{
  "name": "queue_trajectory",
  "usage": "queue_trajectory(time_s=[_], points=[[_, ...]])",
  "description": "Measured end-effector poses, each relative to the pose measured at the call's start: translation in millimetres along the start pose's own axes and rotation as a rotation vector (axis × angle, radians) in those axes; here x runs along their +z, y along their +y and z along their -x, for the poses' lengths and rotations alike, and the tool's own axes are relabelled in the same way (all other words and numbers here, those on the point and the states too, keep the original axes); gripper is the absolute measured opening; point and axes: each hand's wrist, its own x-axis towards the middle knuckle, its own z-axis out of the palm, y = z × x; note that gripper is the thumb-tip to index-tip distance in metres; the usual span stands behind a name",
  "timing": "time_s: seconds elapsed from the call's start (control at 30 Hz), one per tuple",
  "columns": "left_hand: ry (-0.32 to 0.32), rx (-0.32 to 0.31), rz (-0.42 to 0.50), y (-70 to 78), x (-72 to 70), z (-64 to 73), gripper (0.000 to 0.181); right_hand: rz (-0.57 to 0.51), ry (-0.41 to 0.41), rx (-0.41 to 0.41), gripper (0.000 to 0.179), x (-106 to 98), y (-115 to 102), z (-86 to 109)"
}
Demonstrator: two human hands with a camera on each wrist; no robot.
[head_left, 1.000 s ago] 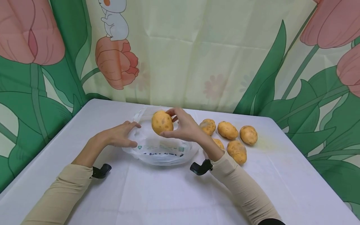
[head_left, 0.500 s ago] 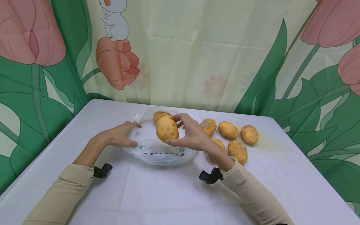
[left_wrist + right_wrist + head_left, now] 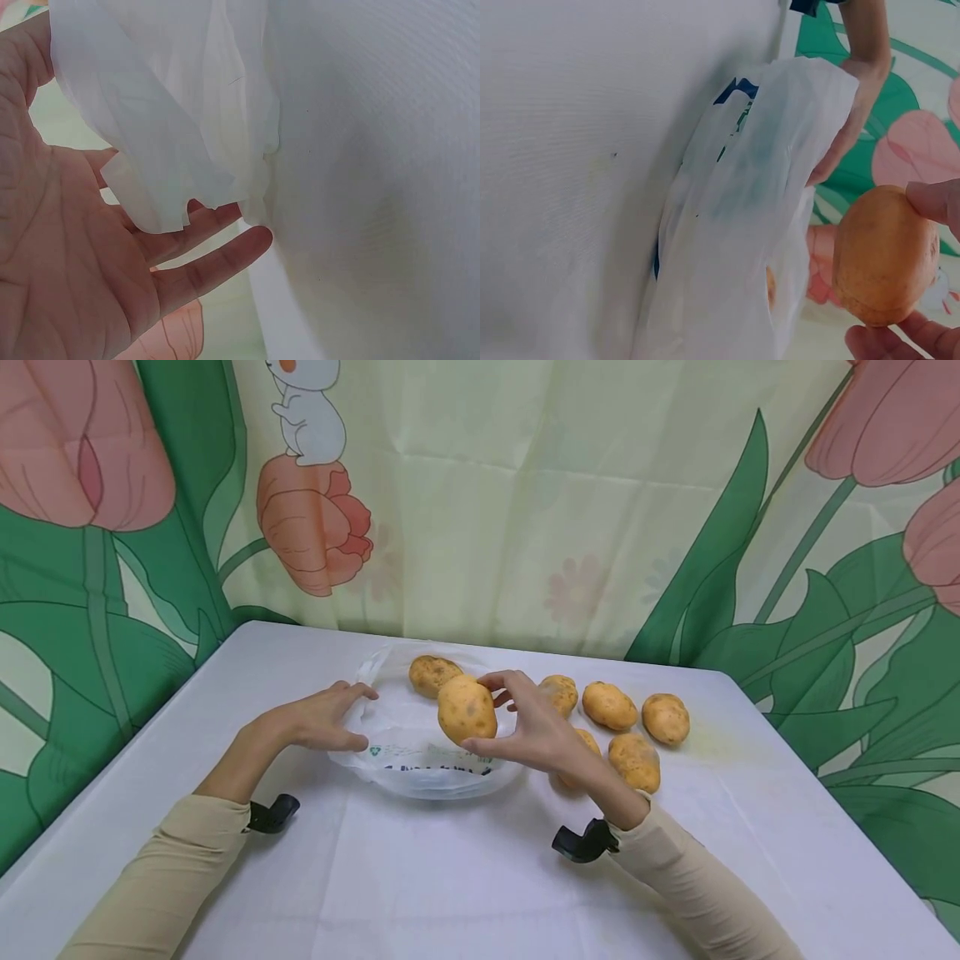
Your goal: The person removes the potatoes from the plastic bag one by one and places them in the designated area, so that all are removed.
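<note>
My right hand (image 3: 536,727) holds a potato (image 3: 467,710) between thumb and fingertips, above the right part of a white plastic bag (image 3: 420,781). Seen from the right wrist, the held potato (image 3: 881,255) is beside the bag (image 3: 720,217), clear of its film. Another potato (image 3: 433,675) lies inside the bag toward the back. My left hand (image 3: 318,720) is at the bag's left edge, thumb and fingers spread. In the left wrist view, loose film (image 3: 180,112) hangs in front of the extended fingers of the left hand (image 3: 82,240).
To the right of the bag, several potatoes lie on the white-covered table (image 3: 420,885), among them a back one (image 3: 609,706), a far-right one (image 3: 665,719) and a nearer one (image 3: 635,762). A floral curtain (image 3: 525,527) hangs behind the table.
My right hand has moved right and slightly toward me with its potato, bringing the potato inside the bag into sight. The left hand has stayed at the bag's edge.
</note>
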Motion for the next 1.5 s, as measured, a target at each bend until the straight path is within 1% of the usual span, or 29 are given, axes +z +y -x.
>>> queue_trajectory(time_s=[0.07,0.27,0.43,0.67,1.1,1.27,1.33,1.5], points=[[0.000,-0.003,0.003,0.2,-0.3,0.2,0.074,0.005,0.013,-0.007,0.073,-1.8,1.3,1.7],[0.004,-0.004,0.007,0.2,-0.4,0.3,0.073,0.007,0.020,0.022,0.073,-6.0,5.5,8.1],[0.004,-0.003,0.005,0.2,-0.5,1.0,0.074,0.021,0.019,0.035,0.075,-8.5,9.4,12.7],[0.001,-0.003,0.008,0.4,-0.9,1.6,0.074,0.053,0.038,0.054,0.074,-13.4,13.8,20.2],[0.002,-0.004,0.012,0.8,-0.1,1.5,0.074,0.048,0.063,0.083,0.072,-23.3,18.3,33.7],[0.002,-0.004,0.011,1.5,0.0,1.8,0.074,0.044,0.072,0.074,0.072,-25.9,21.8,39.7],[0.000,-0.008,0.010,1.7,0.0,1.7,0.074,0.036,0.075,0.067,0.072,-27.3,23.3,41.8],[0.002,-0.013,0.003,1.8,-0.4,1.8,0.075,0.029,0.082,0.084,0.075,-32.1,25.5,47.4]])
